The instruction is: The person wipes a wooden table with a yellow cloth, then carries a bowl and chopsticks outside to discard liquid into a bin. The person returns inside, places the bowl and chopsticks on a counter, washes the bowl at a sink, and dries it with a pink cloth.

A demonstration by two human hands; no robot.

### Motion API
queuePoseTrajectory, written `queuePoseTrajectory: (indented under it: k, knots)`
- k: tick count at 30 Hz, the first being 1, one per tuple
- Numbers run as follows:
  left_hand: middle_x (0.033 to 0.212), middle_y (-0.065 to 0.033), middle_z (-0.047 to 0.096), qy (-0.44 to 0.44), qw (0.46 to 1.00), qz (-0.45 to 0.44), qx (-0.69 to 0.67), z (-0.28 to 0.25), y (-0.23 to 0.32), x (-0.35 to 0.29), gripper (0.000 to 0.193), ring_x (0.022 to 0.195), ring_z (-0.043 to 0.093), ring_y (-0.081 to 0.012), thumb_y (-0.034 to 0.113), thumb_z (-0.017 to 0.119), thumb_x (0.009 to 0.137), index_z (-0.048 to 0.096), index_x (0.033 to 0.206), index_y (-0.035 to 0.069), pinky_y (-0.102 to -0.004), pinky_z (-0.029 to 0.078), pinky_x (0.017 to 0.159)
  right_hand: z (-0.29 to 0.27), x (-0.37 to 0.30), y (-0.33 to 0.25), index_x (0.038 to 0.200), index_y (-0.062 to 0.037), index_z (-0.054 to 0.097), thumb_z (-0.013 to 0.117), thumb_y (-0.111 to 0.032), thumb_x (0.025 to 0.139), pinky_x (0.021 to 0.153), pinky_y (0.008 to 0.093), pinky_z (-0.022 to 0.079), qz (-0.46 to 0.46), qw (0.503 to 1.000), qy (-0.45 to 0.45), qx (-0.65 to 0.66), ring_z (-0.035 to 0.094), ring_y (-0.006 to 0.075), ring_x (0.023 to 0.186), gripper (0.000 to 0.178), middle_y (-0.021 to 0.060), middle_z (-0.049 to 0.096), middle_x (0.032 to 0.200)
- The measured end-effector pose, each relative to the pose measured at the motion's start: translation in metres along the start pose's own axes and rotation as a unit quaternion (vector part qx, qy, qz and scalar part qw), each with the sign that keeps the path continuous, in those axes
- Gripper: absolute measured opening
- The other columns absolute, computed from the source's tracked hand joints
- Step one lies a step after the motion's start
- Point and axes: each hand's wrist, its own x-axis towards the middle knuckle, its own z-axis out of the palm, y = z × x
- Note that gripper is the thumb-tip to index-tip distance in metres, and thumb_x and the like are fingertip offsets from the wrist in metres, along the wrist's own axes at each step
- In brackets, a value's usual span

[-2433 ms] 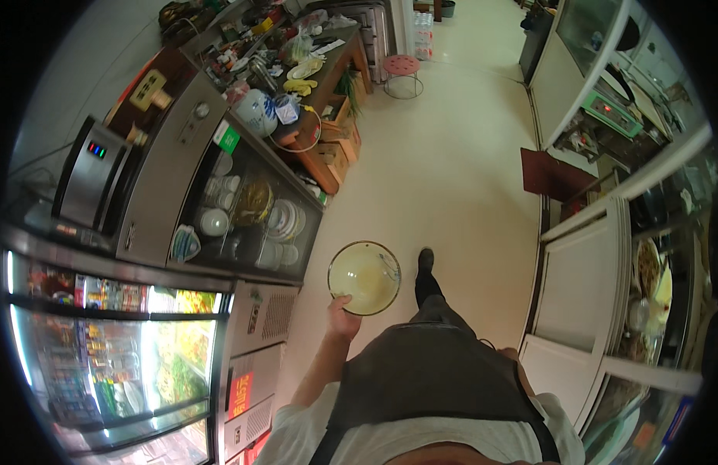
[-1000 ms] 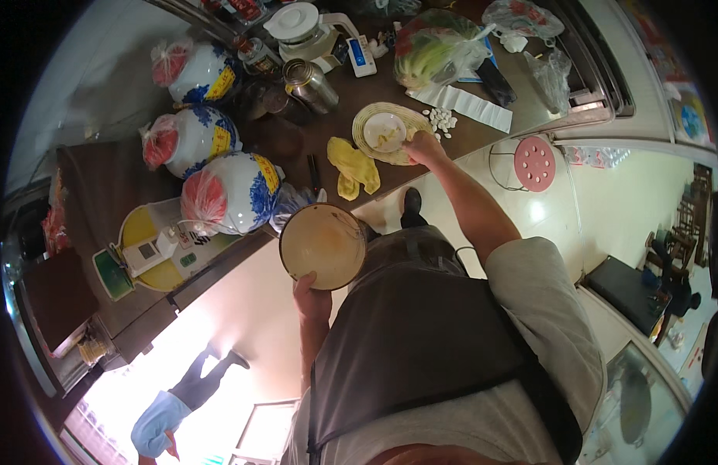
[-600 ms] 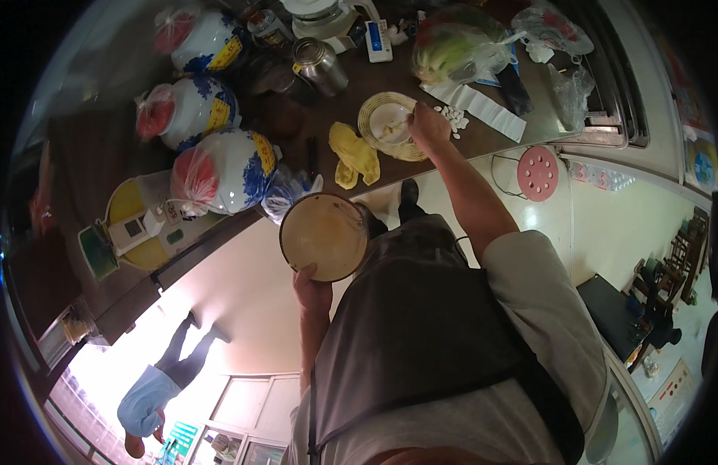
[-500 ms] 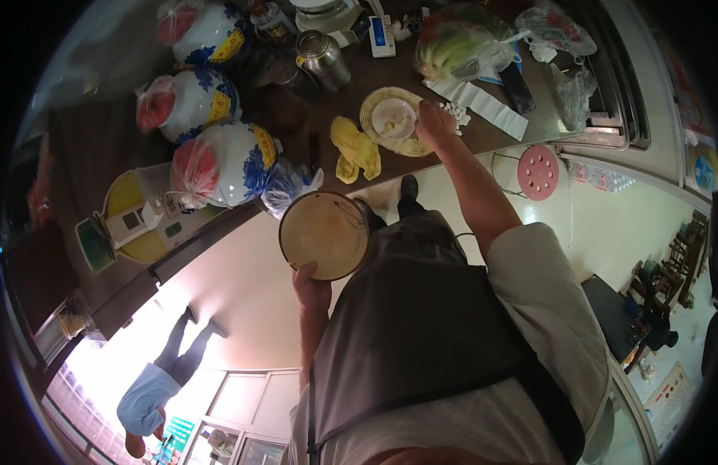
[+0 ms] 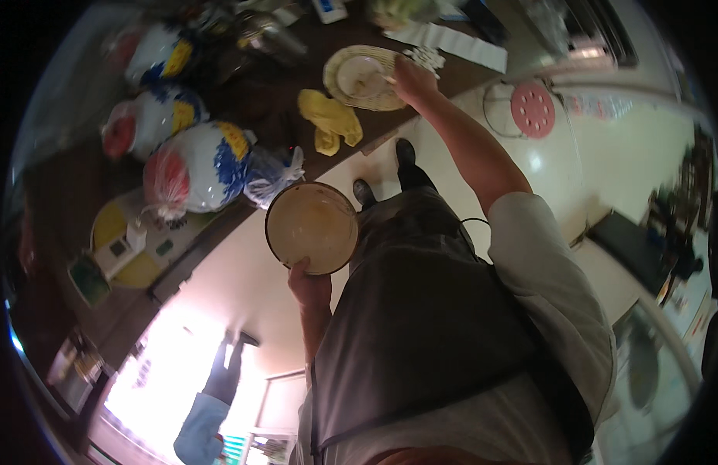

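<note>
Pinching the bowl (image 5: 316, 225) by one edge, left fingers (image 5: 301, 267) are risking a tip; right fingers (image 5: 398, 75), grip unclear, are crowding the dish (image 5: 348, 72) alongside

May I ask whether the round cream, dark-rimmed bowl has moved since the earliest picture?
Yes: the bowl has come forward, and is now much nearer the foremost blue-and-white round jar.

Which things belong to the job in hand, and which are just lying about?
Apparently in use:
round cream bowl with dark rim, in left hand
round white dish in pale woven basket, right hand at its edge

Apparently uninvolved:
crumpled yellow cloth-like item
round pink stool
</note>
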Motion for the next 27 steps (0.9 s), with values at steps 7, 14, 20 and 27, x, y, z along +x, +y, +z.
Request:
queuePoseTrajectory:
  k: [7, 14, 20, 27]
  knots:
    - [0.146, -0.0160, 0.043, -0.103, 0.984, -0.088, 0.112, -0.036, 0.006, 0.025, 0.073, 0.138, 0.038, -0.0339, 0.016, 0.055, 0.078, 0.036, 0.147, 0.001, -0.0528, 0.029, 0.117, -0.019, -0.089, 0.056, 0.100, -0.0024, 0.064, 0.075, -0.041, 0.076, 0.071, 0.0421, 0.052, 0.107, 0.919, 0.200, 0.323, 0.068, 0.0325, 0.082, 0.046, 0.0165, 0.069, 0.086]
    - [0.144, -0.0192, 0.042, -0.018, 0.970, -0.150, 0.189, -0.049, -0.019, 0.026, 0.080, 0.137, 0.039, -0.0372, 0.013, 0.052, 0.072, 0.031, 0.148, 0.003, -0.0565, 0.030, 0.117, 0.150, -0.217, 0.156, 0.080, 0.0011, 0.067, 0.078, -0.027, 0.075, 0.060, 0.0336, 0.052, 0.415, 0.716, 0.060, 0.559, 0.067, 0.0183, 0.061, 0.031, 0.0097, 0.068, 0.070]
    - [0.143, -0.0188, 0.043, 0.054, 0.960, -0.159, 0.225, -0.058, -0.047, 0.025, 0.080, 0.136, 0.040, -0.0369, 0.013, 0.054, 0.071, 0.032, 0.148, 0.004, -0.0549, 0.032, 0.116, 0.280, -0.176, 0.124, 0.088, 0.0013, 0.065, 0.078, -0.020, 0.079, 0.055, 0.0319, 0.054, 0.447, 0.713, -0.065, 0.537, 0.067, 0.0177, 0.063, 0.027, 0.0105, 0.068, 0.078]
    - [0.139, -0.0150, 0.049, -0.030, 0.979, -0.169, 0.114, -0.086, -0.055, 0.015, 0.069, 0.133, 0.044, -0.0319, 0.009, 0.056, 0.075, 0.041, 0.142, 0.001, -0.0499, 0.037, 0.113, 0.237, -0.106, 0.090, 0.092, 0.0015, 0.063, 0.072, -0.038, 0.085, 0.066, 0.0359, 0.055, 0.342, 0.881, -0.060, 0.322, 0.068, 0.0182, 0.071, 0.041, 0.0098, 0.068, 0.079]
